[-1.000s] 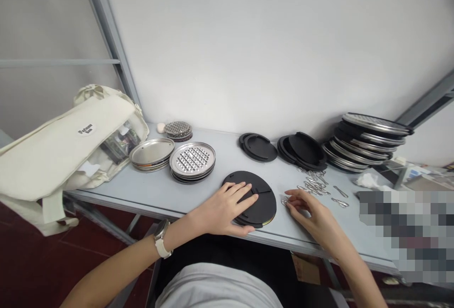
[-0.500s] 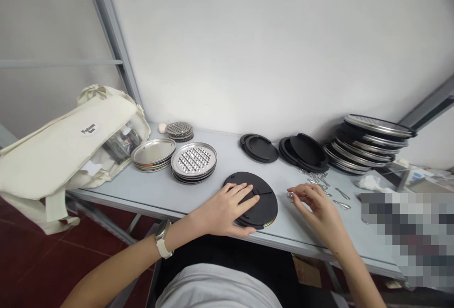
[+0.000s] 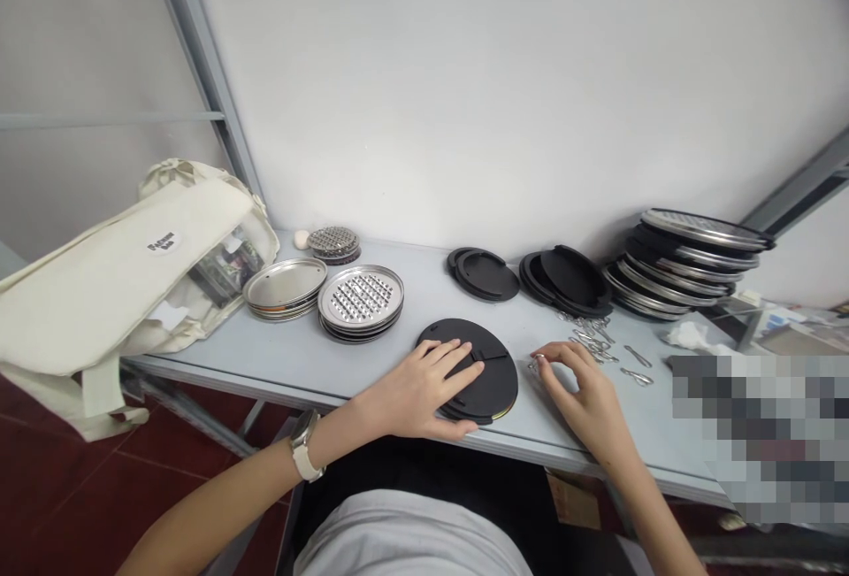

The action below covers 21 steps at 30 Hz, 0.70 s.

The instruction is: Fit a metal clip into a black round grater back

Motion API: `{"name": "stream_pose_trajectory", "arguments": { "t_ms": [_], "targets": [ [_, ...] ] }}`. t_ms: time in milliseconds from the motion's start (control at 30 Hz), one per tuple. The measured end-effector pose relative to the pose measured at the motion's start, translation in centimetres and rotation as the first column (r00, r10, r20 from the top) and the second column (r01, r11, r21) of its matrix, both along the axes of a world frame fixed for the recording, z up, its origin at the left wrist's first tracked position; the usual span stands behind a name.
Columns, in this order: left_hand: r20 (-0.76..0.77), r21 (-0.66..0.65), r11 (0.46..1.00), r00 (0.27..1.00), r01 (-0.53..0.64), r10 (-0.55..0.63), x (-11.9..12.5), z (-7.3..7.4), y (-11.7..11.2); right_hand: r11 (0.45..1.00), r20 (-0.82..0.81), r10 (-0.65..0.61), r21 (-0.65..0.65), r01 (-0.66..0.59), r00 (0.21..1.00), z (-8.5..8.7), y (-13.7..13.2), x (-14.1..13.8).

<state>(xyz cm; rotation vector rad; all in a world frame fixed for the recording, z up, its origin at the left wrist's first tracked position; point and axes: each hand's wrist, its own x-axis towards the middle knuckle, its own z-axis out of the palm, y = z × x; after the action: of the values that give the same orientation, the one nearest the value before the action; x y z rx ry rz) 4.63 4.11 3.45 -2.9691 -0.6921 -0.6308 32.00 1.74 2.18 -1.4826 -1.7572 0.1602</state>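
My left hand (image 3: 416,388) lies flat with fingers spread on a black round disc (image 3: 489,370) near the front edge of the grey table (image 3: 279,348). My right hand (image 3: 584,392) hovers just right of the disc, fingertips pinched on a small metal clip (image 3: 536,363). More loose metal clips (image 3: 595,339) lie scattered behind that hand.
A cream tote bag (image 3: 112,271) rests at the left end. Plain metal plates (image 3: 284,286), perforated metal plates (image 3: 360,300) and a smaller perforated stack (image 3: 333,242) sit mid-left. Black discs (image 3: 483,273) (image 3: 567,281) and a tall mixed stack (image 3: 690,262) stand along the wall.
My right hand lifted the clip slightly off the table, curled its fingers and shifted a little; my left hand stayed flat on the black disc.
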Motion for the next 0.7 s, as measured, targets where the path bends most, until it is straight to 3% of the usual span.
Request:
{"name": "stream_pose_trajectory", "arguments": {
  "t_ms": [133, 333, 433, 533, 700],
  "targets": [
    [-0.008, 0.005, 1.000, 1.000, -0.010, 0.011, 0.0, 0.0, 0.0, 0.992, -0.149, -0.051, -0.124, 0.032, 0.988, 0.5, -0.1, 0.2],
    [-0.004, 0.002, 1.000, 1.000, -0.017, 0.017, 0.0, 0.0, -0.1, 0.981, -0.369, 0.056, -0.153, -0.120, 0.928, 2.5, 1.9, -1.4],
    [-0.015, -0.002, 1.000, 1.000, -0.010, 0.010, 0.0, 0.1, 0.0, 0.990, -0.231, 0.060, -0.107, -0.087, 0.971, 2.4, 2.9, -2.4],
    [-0.034, -0.009, 1.000, 0.999, -0.003, 0.002, 0.0, 0.2, 0.0, 1.000, -0.085, 0.014, -0.026, -0.016, 0.996, 1.2, 2.9, -2.5],
    [-0.056, -0.021, 1.000, 0.998, -0.007, 0.005, 0.0, 0.4, 0.0, 0.993, -0.113, 0.009, -0.116, -0.022, 0.994, -0.8, 2.4, -1.3]
  ]
}}
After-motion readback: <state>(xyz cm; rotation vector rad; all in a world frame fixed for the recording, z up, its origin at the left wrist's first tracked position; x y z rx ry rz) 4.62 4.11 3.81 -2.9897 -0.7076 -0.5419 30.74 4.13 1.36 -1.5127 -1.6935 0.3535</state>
